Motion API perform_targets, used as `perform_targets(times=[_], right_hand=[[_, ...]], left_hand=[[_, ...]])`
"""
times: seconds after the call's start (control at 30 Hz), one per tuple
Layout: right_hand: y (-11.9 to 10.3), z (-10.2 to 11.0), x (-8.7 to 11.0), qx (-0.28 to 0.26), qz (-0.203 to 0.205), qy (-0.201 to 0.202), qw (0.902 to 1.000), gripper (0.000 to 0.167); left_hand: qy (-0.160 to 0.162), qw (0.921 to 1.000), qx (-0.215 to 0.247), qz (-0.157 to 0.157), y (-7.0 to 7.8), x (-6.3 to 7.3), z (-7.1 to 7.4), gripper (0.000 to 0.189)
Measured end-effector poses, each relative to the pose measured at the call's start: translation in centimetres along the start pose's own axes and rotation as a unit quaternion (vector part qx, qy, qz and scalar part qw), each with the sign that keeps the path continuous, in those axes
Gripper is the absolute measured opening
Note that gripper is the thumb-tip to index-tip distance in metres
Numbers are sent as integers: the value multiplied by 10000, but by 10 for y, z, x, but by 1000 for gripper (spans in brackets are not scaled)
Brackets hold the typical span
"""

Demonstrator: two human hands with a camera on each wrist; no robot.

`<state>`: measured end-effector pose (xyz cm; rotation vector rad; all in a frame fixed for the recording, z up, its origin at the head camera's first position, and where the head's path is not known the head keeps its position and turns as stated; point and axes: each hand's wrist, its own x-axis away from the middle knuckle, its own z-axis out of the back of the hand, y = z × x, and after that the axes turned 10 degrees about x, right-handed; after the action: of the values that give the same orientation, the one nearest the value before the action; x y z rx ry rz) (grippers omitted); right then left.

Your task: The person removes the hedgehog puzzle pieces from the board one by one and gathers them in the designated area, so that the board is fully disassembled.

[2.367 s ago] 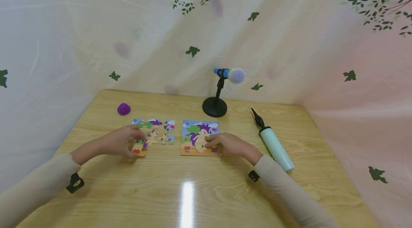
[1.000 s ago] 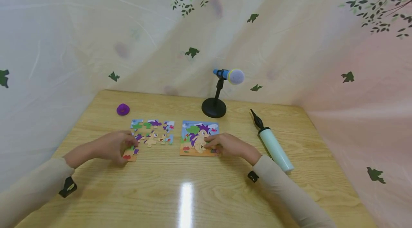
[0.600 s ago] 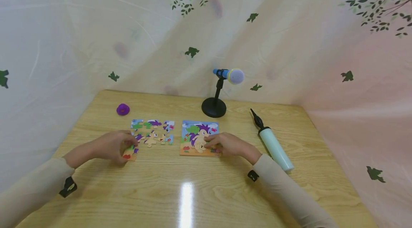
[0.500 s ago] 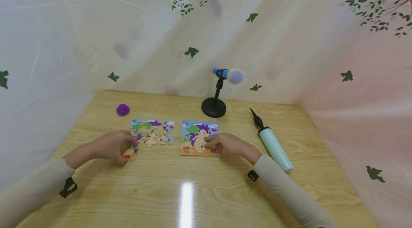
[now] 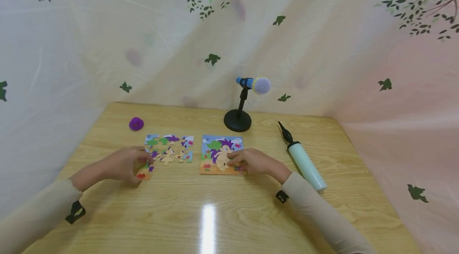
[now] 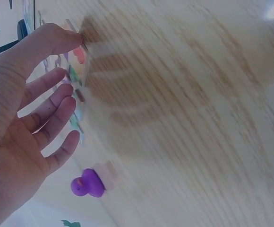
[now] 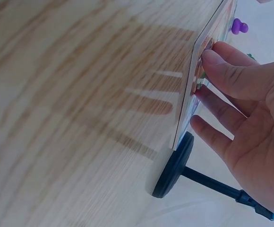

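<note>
My left hand (image 5: 123, 164) holds a corner jigsaw puzzle piece (image 5: 144, 176) between thumb and fingers, low over the table. In the left wrist view, the thumb is at one edge of this orange and green piece (image 6: 79, 56). More jigsaw pieces (image 5: 167, 156) lie spread just beyond, in two loose rows. My right hand (image 5: 255, 161) has bent fingertips on the lower right of a square puzzle board (image 5: 216, 155) with a purple-haired hedgehog picture. Thumb and index tip come together at the board's surface; whether they pinch a piece, I cannot tell.
A purple rubber duck (image 6: 90, 183) sits at the back left. Behind the board stands a blue toy microphone (image 5: 252, 85) on a black round-based stand (image 5: 237, 121). A mint hand pump (image 5: 306, 166) lies beside the right forearm. A printed curtain (image 5: 172, 46) hangs behind the table.
From 2.4 to 1.0 seconds ago my left hand moved left and nearer with the corner piece, uncovering the pieces beside it. Since then it keeps its place. The right hand has stayed on the board.
</note>
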<state>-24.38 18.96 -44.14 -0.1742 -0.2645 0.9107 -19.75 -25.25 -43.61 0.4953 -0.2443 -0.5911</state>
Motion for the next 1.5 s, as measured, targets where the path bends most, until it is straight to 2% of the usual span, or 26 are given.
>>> perform_targets(times=[0.23, 0.33, 0.6, 0.73, 0.93, 1.17, 1.5], right_hand=[[-2, 1, 2, -39, -49, -57, 10000, 39], [-2, 2, 2, -33, -60, -35, 10000, 40], [0, 5, 2, 16, -89, 64, 9999, 42], [2, 6, 1, 61, -140, 99, 9998, 43], [7, 7, 1, 103, -198, 116, 9997, 44], [11, 5, 0, 76, -151, 169, 9997, 42], [13, 5, -1, 110, -164, 92, 9998, 39]], left_hand=[[210, 9989, -138, -408, 8, -9, 4, 54], [303, 9973, -200, -639, 13, -18, 7, 52], [287, 9956, -67, -890, 40, -47, 11, 49], [346, 9918, 16, -1231, 54, -60, 7, 48], [126, 9879, 217, -1528, 72, -78, -6, 45], [-239, 9891, 302, -1418, 86, -103, -25, 49], [-499, 9888, 461, -1326, 98, -138, -47, 50]])
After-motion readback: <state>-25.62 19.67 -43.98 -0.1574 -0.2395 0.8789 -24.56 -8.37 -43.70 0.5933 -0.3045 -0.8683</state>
